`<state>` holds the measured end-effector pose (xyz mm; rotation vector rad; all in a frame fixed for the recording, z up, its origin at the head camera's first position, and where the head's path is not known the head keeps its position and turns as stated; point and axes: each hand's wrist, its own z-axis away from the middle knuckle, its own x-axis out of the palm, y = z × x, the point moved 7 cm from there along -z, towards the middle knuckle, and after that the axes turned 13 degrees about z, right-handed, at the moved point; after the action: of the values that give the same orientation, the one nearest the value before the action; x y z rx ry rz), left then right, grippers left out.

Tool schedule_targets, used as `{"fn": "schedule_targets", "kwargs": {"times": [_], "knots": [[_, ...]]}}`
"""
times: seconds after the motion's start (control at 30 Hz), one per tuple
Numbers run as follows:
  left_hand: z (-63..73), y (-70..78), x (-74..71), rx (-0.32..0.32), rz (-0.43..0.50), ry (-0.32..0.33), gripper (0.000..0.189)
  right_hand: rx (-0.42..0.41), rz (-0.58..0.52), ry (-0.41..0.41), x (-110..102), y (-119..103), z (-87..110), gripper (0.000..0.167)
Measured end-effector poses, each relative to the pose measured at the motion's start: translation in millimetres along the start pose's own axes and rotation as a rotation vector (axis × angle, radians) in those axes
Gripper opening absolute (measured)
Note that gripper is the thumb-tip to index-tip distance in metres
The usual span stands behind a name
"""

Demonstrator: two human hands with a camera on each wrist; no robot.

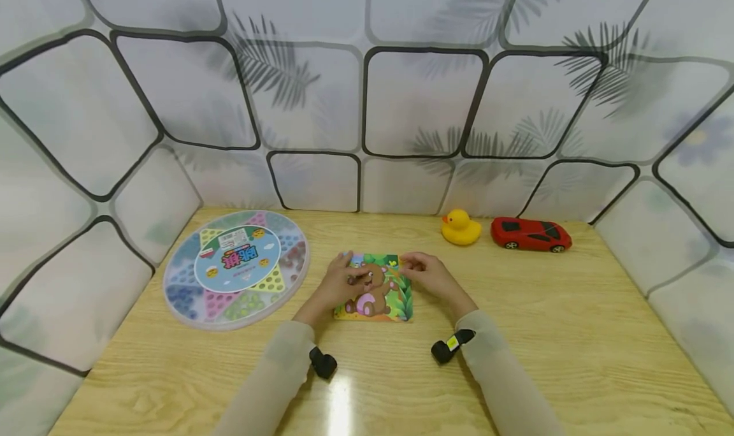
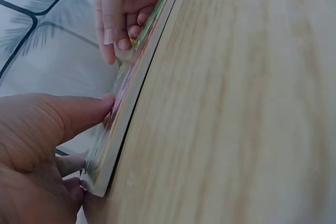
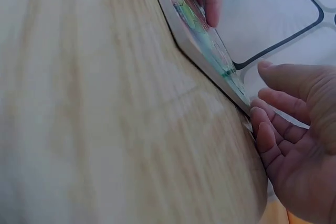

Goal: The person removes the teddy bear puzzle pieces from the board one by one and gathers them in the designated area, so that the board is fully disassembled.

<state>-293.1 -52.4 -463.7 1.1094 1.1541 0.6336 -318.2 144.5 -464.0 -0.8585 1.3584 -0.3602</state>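
though loose — left grip (image 1: pixel 338 285) on board (image 1: pixel 376 292)

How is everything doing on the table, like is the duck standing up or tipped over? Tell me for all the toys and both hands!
Bear picture board: flat, picture up
Left hand: thumb on the picture, fingers at the edge
Right hand: fingers at the edge, thumb lifted off
Yellow duck: upright
Red car: on its wheels
Round game board: flat, label up
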Motion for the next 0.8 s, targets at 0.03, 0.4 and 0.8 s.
{"fn": "schedule_targets", "kwargs": {"times": [0.03, 0.4, 0.8], "knots": [[0.3, 1.0, 0.0, -0.001, -0.024, 0.003, 0.042, 0.011, 0.01, -0.002, 0.9, 1.8, -0.7, 0.037], [-1.3, 1.5, 0.4, -0.012, -0.142, 0.014, 0.046, 0.05, 0.126, 0.017, 0.7, -0.3, -6.1, 0.036], [-3.2, 0.9, -0.8, -0.025, -0.181, -0.01, 0.047, 0.076, 0.229, -0.003, 5.1, -11.7, -8.8, 0.042]]}}
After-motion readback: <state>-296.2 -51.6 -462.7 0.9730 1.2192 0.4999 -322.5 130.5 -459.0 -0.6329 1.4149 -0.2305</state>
